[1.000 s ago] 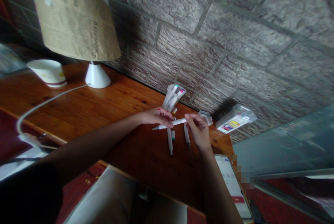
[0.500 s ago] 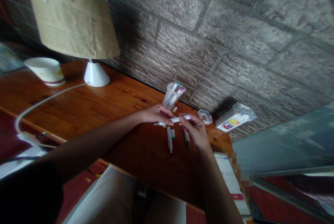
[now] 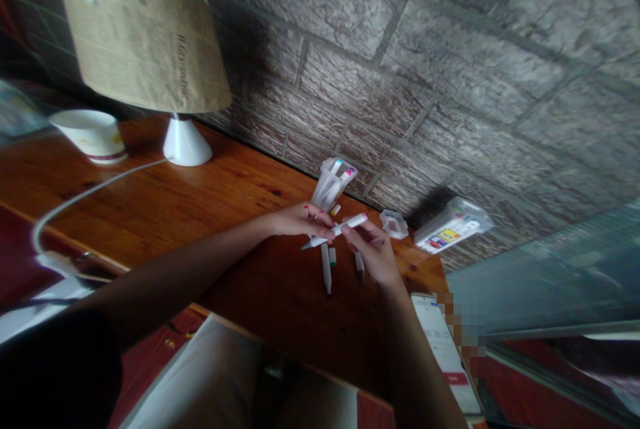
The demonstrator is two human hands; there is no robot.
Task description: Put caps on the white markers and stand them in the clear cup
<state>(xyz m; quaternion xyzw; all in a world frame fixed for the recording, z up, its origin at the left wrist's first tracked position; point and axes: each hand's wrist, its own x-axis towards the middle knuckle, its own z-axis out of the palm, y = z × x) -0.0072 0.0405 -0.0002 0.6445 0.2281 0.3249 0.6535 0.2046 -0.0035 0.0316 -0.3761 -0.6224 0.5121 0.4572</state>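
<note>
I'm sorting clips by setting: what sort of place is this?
Probably a desk corner, perhaps at home or in a café: a newsprint-shaded table lamp stands on a wooden table against a brick-patterned wall.

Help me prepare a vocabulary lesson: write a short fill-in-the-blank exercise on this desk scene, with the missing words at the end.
1. The left hand and the right hand hold one white marker, whose upper end is ____ in colour.
2. In the picture, the paper cup stands to the ____ of the table lamp.
3. The smartphone lies on the person's ____ side.

Missing words: pink; left; right.
</note>
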